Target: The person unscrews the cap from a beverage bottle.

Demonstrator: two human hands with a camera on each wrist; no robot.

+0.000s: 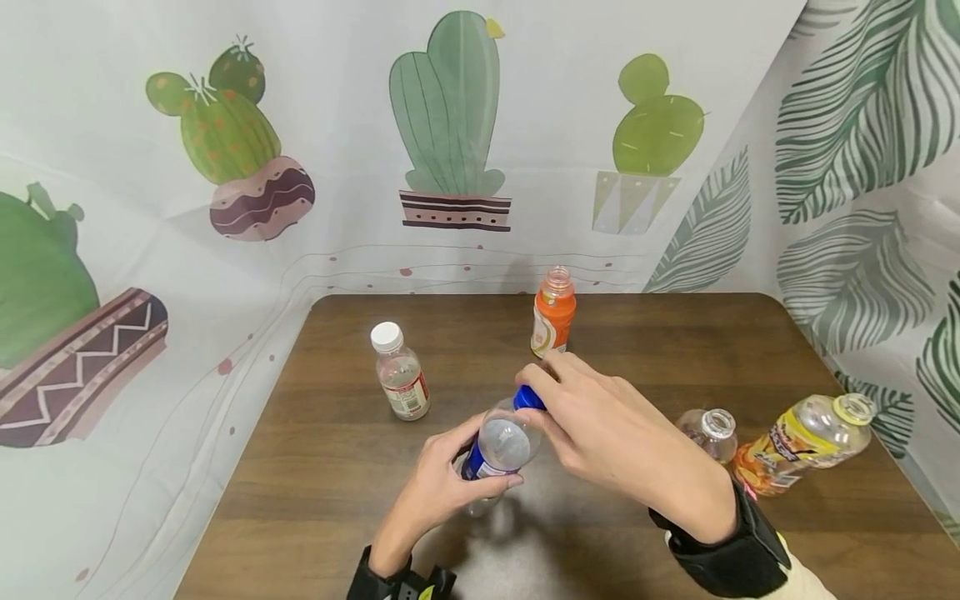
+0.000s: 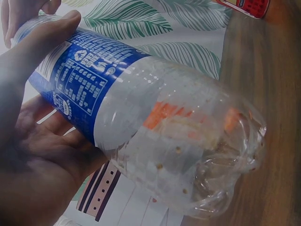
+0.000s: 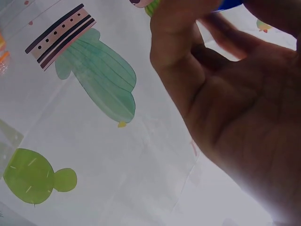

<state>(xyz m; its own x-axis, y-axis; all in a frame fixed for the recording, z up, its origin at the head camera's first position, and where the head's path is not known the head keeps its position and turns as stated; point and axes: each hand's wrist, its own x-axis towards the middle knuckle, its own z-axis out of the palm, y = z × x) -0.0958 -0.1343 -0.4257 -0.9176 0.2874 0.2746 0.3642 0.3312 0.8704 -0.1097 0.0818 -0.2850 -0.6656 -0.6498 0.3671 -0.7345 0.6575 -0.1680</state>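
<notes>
My left hand grips a clear plastic bottle round its blue label, holding it tilted above the table. In the left wrist view the same bottle shows its clear ridged base, and the left thumb lies over the label. My right hand pinches the blue cap at the bottle's upper end. Part of that blue cap shows between the right fingers in the right wrist view. Whether the cap is loose or still seated on the neck, I cannot tell.
On the brown table stand a white-capped bottle at left and an uncapped orange bottle at the back. To the right are a small uncapped clear bottle and a larger yellow-labelled one. A printed cloth hangs behind.
</notes>
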